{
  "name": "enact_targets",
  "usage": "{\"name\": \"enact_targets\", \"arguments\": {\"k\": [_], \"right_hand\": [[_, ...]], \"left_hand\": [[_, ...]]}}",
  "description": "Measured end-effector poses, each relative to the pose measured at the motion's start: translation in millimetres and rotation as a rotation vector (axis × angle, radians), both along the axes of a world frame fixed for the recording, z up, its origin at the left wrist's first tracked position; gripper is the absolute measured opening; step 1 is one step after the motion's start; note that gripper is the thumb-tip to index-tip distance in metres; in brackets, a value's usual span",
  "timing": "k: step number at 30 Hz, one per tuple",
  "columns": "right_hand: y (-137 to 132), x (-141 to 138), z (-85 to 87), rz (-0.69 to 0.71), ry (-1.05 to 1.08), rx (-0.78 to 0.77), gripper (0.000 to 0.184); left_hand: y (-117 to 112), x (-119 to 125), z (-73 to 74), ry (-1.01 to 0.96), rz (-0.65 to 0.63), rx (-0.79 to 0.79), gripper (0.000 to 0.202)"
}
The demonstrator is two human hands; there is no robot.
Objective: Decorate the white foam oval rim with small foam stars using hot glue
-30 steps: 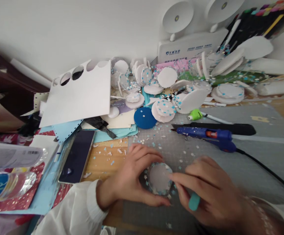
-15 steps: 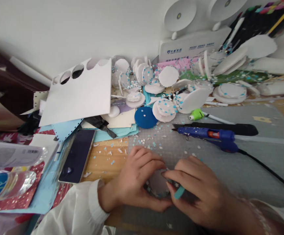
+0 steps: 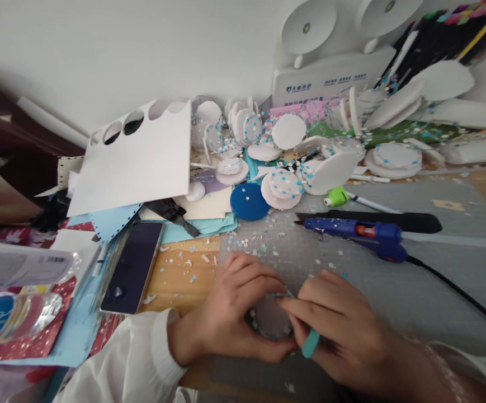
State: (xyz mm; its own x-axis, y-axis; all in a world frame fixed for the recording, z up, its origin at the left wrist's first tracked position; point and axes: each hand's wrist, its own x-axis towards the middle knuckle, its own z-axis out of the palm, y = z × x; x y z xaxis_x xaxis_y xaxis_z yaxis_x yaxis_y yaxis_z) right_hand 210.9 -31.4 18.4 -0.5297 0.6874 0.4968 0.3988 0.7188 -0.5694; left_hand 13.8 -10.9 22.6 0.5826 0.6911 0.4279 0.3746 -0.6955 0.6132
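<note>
My left hand [image 3: 246, 308] curls its thumb and fingers around a small round white disc [image 3: 272, 317], which has little star-shaped pieces along its edge. It sits low over the grey cutting mat [image 3: 444, 268]. Pinched in my right hand [image 3: 339, 324] is a thin tool with a teal end [image 3: 310, 342]; its other end is mostly hidden by my fingers at the disc's right rim. Loose white and blue star pieces [image 3: 246, 242] are scattered beyond my hands. A blue round lid [image 3: 250, 201] lies further back with a few stars on it.
A blue glue gun [image 3: 352, 229] with a cord lies right, beside a black-handled knife [image 3: 394, 220] and a green-topped pen [image 3: 336, 196]. Star-edged white discs [image 3: 282, 187] are heaped behind. At left are a phone [image 3: 132, 268] and a white board with round holes [image 3: 137, 162].
My right hand has shifted slightly, and the teal end of its tool has moved a little down and right. My left hand keeps the disc in nearly the same place.
</note>
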Motion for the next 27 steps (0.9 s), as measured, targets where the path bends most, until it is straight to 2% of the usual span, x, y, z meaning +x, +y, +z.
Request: {"name": "enact_targets", "arguments": {"k": [9,12,15,20,23,27], "right_hand": [[2,2,0.3,0.042,-0.043,-0.001,0.017],[2,5,0.0,0.024,-0.014,0.054,0.017],[4,13,4.6,-0.031,0.004,0.126,0.022],[7,32,10.5,-0.173,0.009,0.096,0.035],[6,38,4.2,-0.286,-0.007,0.108,0.043],[2,42,-8.2,-0.319,-0.005,0.075,0.040]], "left_hand": [[0,-1,-0.8,-0.026,-0.015,-0.045,0.045],[0,-2,-2.9,-0.044,-0.035,-0.077,0.046],[2,-3,-5.1,-0.086,-0.034,-0.105,0.049],[5,-6,-3.9,-0.112,-0.020,-0.148,0.047],[5,-6,-1.9,-0.118,-0.012,-0.163,0.043],[5,-6,-1.3,-0.125,-0.010,-0.179,0.041]]}}
